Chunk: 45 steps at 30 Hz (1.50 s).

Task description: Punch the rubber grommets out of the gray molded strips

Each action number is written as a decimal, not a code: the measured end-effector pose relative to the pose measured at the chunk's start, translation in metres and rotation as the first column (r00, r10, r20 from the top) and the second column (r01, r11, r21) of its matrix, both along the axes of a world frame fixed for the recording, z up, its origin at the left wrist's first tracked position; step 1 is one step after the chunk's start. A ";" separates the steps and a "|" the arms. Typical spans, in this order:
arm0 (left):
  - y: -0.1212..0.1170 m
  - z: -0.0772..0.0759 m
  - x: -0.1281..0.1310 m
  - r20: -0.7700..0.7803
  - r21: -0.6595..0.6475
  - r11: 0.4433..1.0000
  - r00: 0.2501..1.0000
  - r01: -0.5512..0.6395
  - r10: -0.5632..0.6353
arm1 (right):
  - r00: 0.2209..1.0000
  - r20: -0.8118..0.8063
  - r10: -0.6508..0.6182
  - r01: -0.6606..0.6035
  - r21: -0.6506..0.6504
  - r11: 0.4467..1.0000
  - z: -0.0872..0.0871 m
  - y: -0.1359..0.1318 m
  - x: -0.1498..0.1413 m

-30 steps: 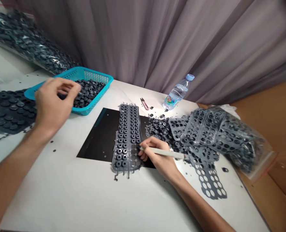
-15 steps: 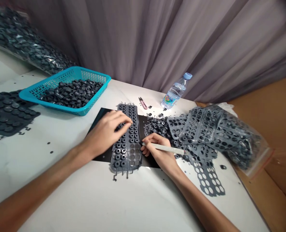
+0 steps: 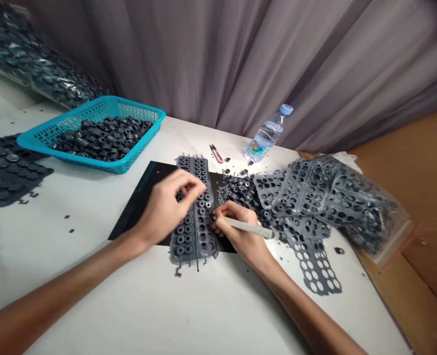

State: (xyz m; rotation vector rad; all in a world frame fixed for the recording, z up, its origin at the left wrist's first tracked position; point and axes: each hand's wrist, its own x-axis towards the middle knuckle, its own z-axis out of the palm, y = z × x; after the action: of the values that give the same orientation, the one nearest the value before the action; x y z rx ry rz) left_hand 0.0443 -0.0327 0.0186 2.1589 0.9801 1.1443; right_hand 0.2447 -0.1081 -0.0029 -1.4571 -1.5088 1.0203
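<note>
Lettering on the label [image 3: 257, 148] of our water bottle [image 3: 272, 130] was too small for us to read, though its multicoloured patch showed plainly. The bottle stood just inside the far edge of our white tabletop [image 3: 148, 305], near pink snips [image 3: 217, 154]. Our dark grey strip [image 3: 195, 224] lay lengthwise across a black mat [image 3: 135, 207], both ends reaching past the mat's edges onto the tabletop. Rings filled its left rows, while round holes showed in its near right part.

Our left hand [image 3: 170, 202] hovered over the strip, thumb and fingertips drawn close together; we could not tell whether they gripped anything. With our right hand [image 3: 242, 224] we grasped a pale pen-like tool [image 3: 250, 227] between thumb and fingers, its front end hidden by them at the strip's right edge.

A blue basket [image 3: 131, 160] of black rings [image 3: 103, 138] stood toward the tabletop's far left, a filled plastic bag [image 3: 44, 64] behind it and a sheet of dark discs [image 3: 11, 172] beside its left corner. Loose black pieces [image 3: 242, 192] crowded the mat's right edge; perforated sheets [image 3: 307, 192] lay past them, and a clear zip bag [image 3: 384, 227] crossed the tabletop's right edge. We had our widest room on the near side, with a narrower lane between basket and mat.
</note>
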 end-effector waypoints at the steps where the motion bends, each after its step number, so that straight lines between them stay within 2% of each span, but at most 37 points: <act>1: 0.006 0.006 -0.007 0.081 -0.049 0.996 0.994 -0.074 0.078 | 1.000 0.000 -0.002 0.002 -0.003 1.000 0.000 0.000 0.000; 3: 0.023 0.017 -0.030 0.128 -0.069 0.979 0.971 -0.194 0.201 | 1.000 -0.027 -0.008 0.007 -0.017 1.000 -0.001 0.000 0.000; 4: 0.032 0.021 -0.046 0.109 -0.015 0.960 0.954 -0.278 0.278 | 0.998 -0.056 -0.013 0.011 -0.030 0.999 -0.001 0.001 0.001; 6: 0.051 0.024 -0.081 0.035 0.165 0.876 0.890 -0.453 0.454 | 0.992 -0.121 -0.034 0.027 -0.056 0.998 0.000 0.002 0.001; 7: 0.060 0.023 -0.099 -0.004 0.234 0.833 0.857 -0.500 0.515 | 0.988 -0.147 -0.050 0.041 -0.061 0.997 0.001 0.003 0.001; 9: 0.073 0.019 -0.126 -0.117 0.321 0.805 0.822 -0.499 0.557 | 0.980 -0.182 -0.076 0.068 -0.051 0.996 0.002 0.004 -0.001; 11: 0.080 0.015 -0.138 -0.175 0.362 0.796 0.803 -0.486 0.570 | 0.977 -0.201 -0.073 0.065 -0.045 0.997 0.002 0.004 -0.004; 14: 0.073 0.015 -0.124 -0.160 0.396 0.778 0.798 -0.487 0.581 | 0.980 -0.197 -0.038 0.024 -0.073 0.997 -0.001 0.004 -0.010; 16: 0.059 0.016 -0.099 -0.150 0.378 0.825 0.852 -0.420 0.502 | 0.983 -0.183 -0.030 0.015 -0.085 0.996 -0.003 0.004 -0.012; 19: 0.030 0.015 -0.056 -0.173 0.191 0.975 0.974 -0.113 0.147 | 0.984 -0.174 -0.026 0.011 -0.085 0.996 -0.005 0.004 -0.012; 21: 0.013 0.010 -0.034 -0.223 0.075 0.994 0.973 0.077 -0.059 | 0.985 -0.170 -0.018 0.004 -0.085 0.996 -0.004 0.004 -0.012; 23: 0.001 0.004 -0.022 -0.288 0.012 0.980 0.940 0.198 -0.186 | 0.986 -0.165 -0.012 -0.001 -0.078 0.997 -0.003 0.004 -0.012; 27: -0.007 -0.006 -0.020 -0.393 -0.016 0.948 0.869 0.319 -0.299 | 0.987 -0.161 -0.001 -0.009 -0.061 0.998 -0.002 0.004 -0.012; 34: -0.011 -0.010 -0.017 -0.441 0.002 0.937 0.841 0.350 -0.314 | 0.995 -0.091 0.031 -0.036 -0.053 0.998 -0.003 0.003 -0.011; 36: -0.011 -0.007 -0.014 -0.352 0.008 0.956 0.896 0.292 -0.271 | 0.998 -0.058 0.033 -0.036 -0.040 0.999 -0.003 0.002 -0.011; 37: -0.009 -0.003 -0.014 -0.265 0.011 0.975 0.941 0.222 -0.211 | 0.999 -0.046 0.029 -0.031 -0.037 0.999 -0.003 0.002 -0.011; 39: 0.001 0.007 -0.021 -0.056 -0.016 0.999 0.998 0.039 -0.040 | 0.999 -0.036 0.014 -0.015 -0.038 0.999 -0.003 0.000 -0.012; 40: 0.009 0.014 -0.028 0.039 -0.037 0.997 0.997 -0.064 0.065 | 0.999 -0.044 0.007 -0.009 -0.042 0.999 -0.003 0.000 -0.012; 42: 0.030 0.025 -0.049 0.117 -0.035 0.978 0.971 -0.207 0.209 | 0.996 -0.086 0.002 -0.007 -0.061 0.998 -0.002 0.000 -0.013; 43: 0.041 0.028 -0.063 0.118 0.034 0.954 0.949 -0.297 0.291 | 0.993 -0.119 0.002 -0.011 -0.075 0.997 -0.002 0.001 -0.013; 45: 0.062 0.029 -0.091 0.032 0.216 0.854 0.878 -0.473 0.478 | 0.982 -0.191 -0.005 -0.013 -0.095 0.995 -0.001 0.003 -0.011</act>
State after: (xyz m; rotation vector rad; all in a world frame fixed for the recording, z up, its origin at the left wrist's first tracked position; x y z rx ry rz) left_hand -0.0464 0.0292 0.0473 2.1573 1.5242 1.5164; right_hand 0.2333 -0.1052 -0.0043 -1.3786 -1.3412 1.2139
